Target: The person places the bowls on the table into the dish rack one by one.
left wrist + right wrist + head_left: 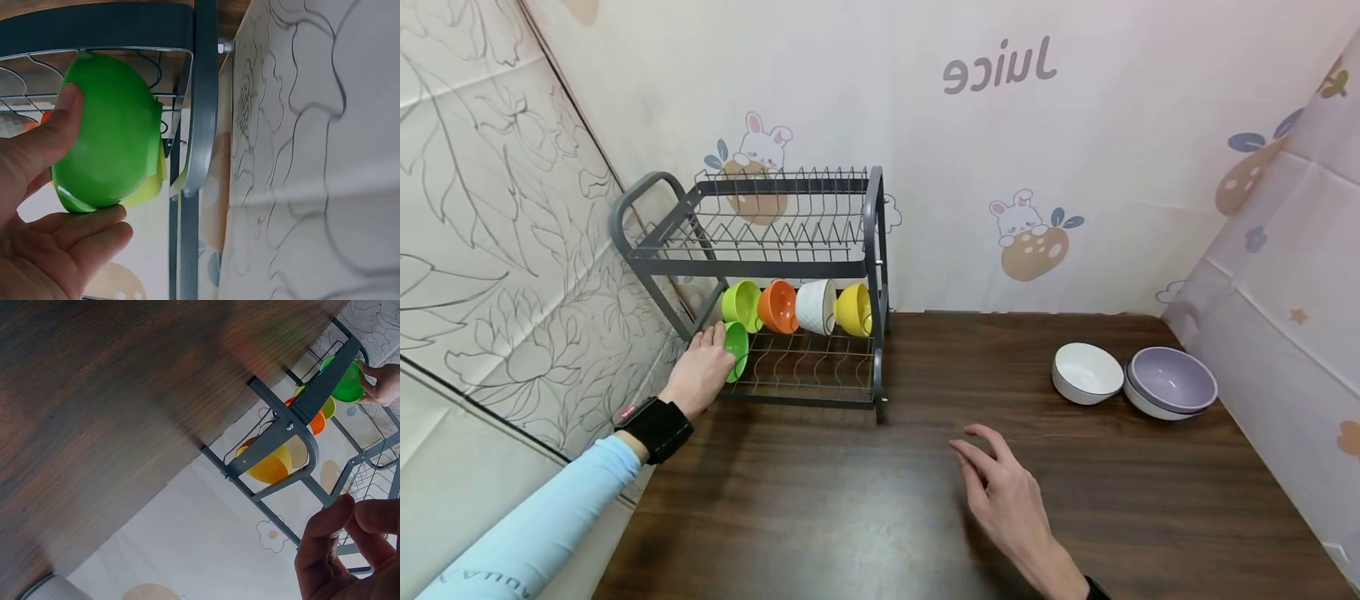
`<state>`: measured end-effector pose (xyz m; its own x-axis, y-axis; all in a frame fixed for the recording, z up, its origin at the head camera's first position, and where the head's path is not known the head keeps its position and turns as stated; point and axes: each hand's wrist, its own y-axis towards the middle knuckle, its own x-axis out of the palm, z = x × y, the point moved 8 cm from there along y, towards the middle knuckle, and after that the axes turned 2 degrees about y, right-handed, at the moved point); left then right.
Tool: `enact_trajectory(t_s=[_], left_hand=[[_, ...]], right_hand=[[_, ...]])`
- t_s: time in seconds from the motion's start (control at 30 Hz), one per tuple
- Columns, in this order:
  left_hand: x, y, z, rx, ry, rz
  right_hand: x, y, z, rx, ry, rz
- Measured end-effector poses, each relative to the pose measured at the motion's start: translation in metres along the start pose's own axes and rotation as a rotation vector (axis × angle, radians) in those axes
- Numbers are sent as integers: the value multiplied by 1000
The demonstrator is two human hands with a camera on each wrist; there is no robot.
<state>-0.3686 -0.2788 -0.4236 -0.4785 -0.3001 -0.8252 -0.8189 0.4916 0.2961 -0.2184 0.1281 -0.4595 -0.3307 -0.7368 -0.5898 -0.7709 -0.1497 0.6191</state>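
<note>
My left hand (698, 368) grips a bright green bowl (740, 350) at the left end of the lower tier of a grey dish rack (752, 268). The left wrist view shows the thumb on one side of the green bowl (115, 131) and the fingers under its rim; the bowl stands on edge against the wires. Behind it on that tier, a lime bowl (741, 302), an orange bowl (777, 306), a white bowl (811, 306) and a yellow bowl (852, 311) stand tilted in a row. My right hand (1007, 504) hovers over the table, fingers loosely bent, holding nothing.
On the right of the brown table (850, 492) sits a white bowl (1086, 372). Beside it a purple bowl (1176, 379) is nested in another white one. Printed cloth walls (940, 208) close off the back and both sides. The rack's upper tier (775, 225) has wire slots.
</note>
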Motion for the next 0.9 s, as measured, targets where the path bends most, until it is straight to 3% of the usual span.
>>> enact_trajectory(t_s=[0.3, 0.4, 0.53, 0.7, 0.9], left_hand=[[8, -6, -9, -34, -132, -36], [15, -9, -17, -67, -211, -79], [24, -15, -24, -102, -306, -86], [28, -19, -30, -126, -369, -53], [32, -21, -34, -164, -418, -95]], right_hand=[[-2, 1, 1, 0, -9, 19], [-3, 4, 3, 1, -15, 23], [-4, 5, 5, 10, -20, 15], [-4, 4, 5, 6, -11, 22], [-6, 6, 8, 7, -18, 18]])
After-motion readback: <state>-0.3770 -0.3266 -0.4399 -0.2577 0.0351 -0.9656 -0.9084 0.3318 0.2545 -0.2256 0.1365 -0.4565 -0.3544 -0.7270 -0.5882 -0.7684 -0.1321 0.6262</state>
